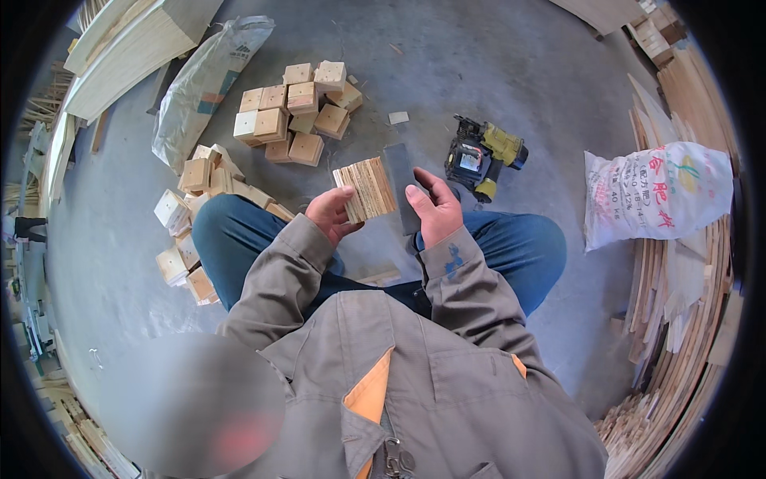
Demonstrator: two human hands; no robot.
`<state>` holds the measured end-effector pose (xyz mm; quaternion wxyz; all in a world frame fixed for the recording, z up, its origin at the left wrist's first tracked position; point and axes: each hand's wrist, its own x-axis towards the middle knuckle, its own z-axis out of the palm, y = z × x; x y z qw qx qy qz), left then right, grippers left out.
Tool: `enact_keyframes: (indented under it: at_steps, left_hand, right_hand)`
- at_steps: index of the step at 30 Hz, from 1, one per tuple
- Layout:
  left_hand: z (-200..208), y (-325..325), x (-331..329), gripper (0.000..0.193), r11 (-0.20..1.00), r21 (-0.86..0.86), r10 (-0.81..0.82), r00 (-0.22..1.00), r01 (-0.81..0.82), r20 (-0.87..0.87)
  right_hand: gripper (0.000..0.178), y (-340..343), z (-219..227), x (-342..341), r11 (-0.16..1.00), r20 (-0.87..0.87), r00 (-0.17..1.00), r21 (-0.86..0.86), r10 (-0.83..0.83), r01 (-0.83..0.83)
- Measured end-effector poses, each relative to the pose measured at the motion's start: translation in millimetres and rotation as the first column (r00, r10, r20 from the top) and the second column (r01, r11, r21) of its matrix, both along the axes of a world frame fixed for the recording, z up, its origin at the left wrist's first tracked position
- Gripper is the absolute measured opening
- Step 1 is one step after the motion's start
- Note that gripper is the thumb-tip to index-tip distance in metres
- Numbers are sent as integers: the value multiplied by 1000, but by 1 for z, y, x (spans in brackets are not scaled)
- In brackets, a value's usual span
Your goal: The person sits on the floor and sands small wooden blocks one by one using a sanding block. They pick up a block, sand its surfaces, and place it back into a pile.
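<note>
My left hand (pixel 327 212) is closed round the left side of a layered plywood block (pixel 365 190), its striped edges turned up. My right hand (pixel 438 211) grips a flat dark grey bar (pixel 401 182) between the thumb and the fingers. The bar stands against or very close to the block's right side; I cannot tell if they touch. On the floor beyond my right hand lies a yellow and black cordless power tool (pixel 485 153), which looks like a nail gun.
Several square wooden blocks (pixel 271 124) are piled ahead, and more blocks (pixel 198 177) lie beside my left knee. A crumpled white sack (pixel 209 88) lies far left. At right, a full white sack (pixel 661 193) rests by stacked wood strips (pixel 678 351). Plywood sheets (pixel 136 60) lean far left.
</note>
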<state>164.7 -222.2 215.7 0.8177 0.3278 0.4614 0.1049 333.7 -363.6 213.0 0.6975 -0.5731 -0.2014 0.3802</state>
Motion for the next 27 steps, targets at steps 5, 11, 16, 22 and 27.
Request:
enact_keyframes:
  at_steps: [5, 11, 16, 22, 27]
  left_hand:
    - [-11, 6, -10, 73, 993, -120, 3, 987, 17, 163]
    - [-34, 7, -2, 56, 969, -216, 193, 919, -122, 343]
    - [-44, 8, -4, 58, 952, -297, 204, 871, -71, 447]
    - [-27, 10, -3, 72, 965, -253, 100, 803, 64, 587]
    - [-29, 12, -5, 74, 981, -196, 108, 833, 1, 542]
  right_hand:
    - [42, -2, -19, -2, 998, -168, 986, 60, -10, 20]
    - [36, 1, -10, -7, 990, -422, 907, 126, -3, 62]
    - [37, 9, -10, -10, 991, -459, 888, 121, 10, 52]
    - [40, 14, -5, -16, 991, -353, 935, 130, 37, 9]
    - [44, 18, -10, -13, 999, -13, 1000, 54, 6, -5]
